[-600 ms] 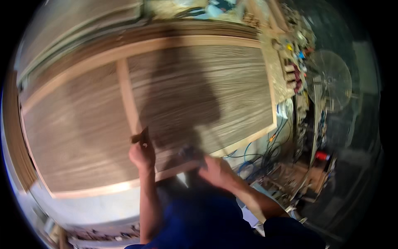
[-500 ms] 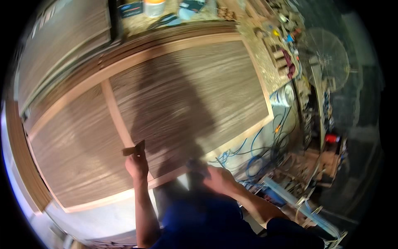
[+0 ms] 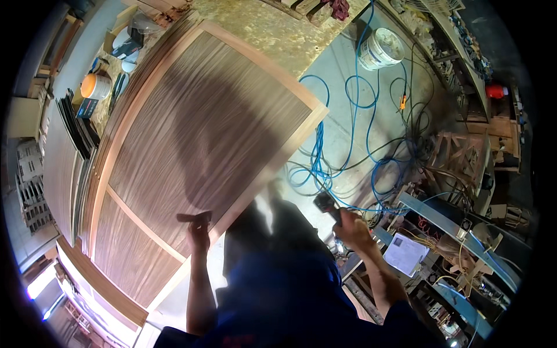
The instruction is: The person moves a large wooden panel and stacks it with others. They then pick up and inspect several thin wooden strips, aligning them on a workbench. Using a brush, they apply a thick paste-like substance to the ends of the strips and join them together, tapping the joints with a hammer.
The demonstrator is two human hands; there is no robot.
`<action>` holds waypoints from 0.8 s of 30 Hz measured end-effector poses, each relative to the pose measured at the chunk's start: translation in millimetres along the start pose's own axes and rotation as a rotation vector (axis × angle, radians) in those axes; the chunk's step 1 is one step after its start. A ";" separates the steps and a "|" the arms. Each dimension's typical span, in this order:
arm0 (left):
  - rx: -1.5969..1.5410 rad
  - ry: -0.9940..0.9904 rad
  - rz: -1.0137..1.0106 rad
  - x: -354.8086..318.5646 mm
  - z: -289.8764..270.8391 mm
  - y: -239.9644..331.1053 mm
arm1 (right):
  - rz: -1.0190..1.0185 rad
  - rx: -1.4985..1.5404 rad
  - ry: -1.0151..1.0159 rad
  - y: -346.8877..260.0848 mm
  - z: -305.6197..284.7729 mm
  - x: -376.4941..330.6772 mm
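Observation:
A large wood-grain panel (image 3: 214,116) with a pale wooden frame (image 3: 139,217) lies before me, my shadow across it. Over its near edge, my left hand (image 3: 199,238) grips a small, flat brown piece (image 3: 194,217), perhaps folded sandpaper; its exact kind cannot be told. My right hand (image 3: 353,229) is off the panel to the right, closed around a dark hand tool (image 3: 328,204) with a blocky black head. Below that tool, blue hose lies on the floor.
Coiled blue hose (image 3: 318,153) and dark cables spread over the floor, near a white bucket (image 3: 381,49). An orange-topped tub (image 3: 96,87) stands beyond the panel's left edge. A cluttered rack with a clipboard (image 3: 406,254) is at right. More boards (image 3: 98,284) stand at left.
My view has turned to the right, so the panel appears rotated. My right hand has swung away from the panel's edge with the dark tool. My left hand still grips the brown piece.

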State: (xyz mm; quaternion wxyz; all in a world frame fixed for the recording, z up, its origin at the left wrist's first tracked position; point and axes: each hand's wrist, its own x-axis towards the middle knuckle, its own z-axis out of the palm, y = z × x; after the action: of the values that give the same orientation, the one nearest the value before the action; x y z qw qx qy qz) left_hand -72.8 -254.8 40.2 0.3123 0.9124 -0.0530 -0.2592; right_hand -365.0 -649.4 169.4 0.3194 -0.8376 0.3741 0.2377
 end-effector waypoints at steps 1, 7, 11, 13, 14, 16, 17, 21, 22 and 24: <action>-0.034 -0.040 0.021 4.6 8.6 40.5 | 0.045 -0.002 0.027 10.8 -21.6 6.2; -0.067 -0.048 -0.071 64.4 65.8 56.2 | 0.112 0.029 0.043 34.5 -114.8 83.9; 0.084 -0.118 -0.166 103.5 87.8 150.0 | 0.086 -0.010 0.137 48.5 -167.8 112.6; -0.009 -0.171 -0.129 120.2 100.3 182.6 | 0.151 -0.128 0.068 51.8 -198.8 134.6; -0.048 -0.195 -0.106 127.7 104.8 194.1 | 0.089 -0.135 0.066 46.1 -214.8 148.8; -0.093 -0.196 -0.038 143.2 118.9 222.3 | 0.184 -0.067 -0.032 43.2 -252.9 183.1; -0.100 -0.187 -0.010 153.7 124.4 238.0 | 0.237 -0.030 -0.075 40.3 -274.4 201.5; -0.151 -0.226 -0.020 175.3 127.4 304.0 | 0.121 0.150 -0.016 47.5 -346.4 284.9; -0.209 -0.203 -0.014 177.5 139.0 302.2 | 0.119 0.003 0.021 43.3 -372.4 309.8; -0.280 -0.170 -0.060 186.6 151.7 329.7 | 0.025 0.086 0.175 50.2 -407.2 360.0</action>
State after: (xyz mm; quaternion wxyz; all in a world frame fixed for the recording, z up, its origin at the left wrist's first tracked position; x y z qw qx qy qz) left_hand 32.4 -649.0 53.3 0.4230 0.8360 -0.0152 -0.3493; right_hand -120.6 -1136.5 200.2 0.3181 -0.8360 0.4208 0.1513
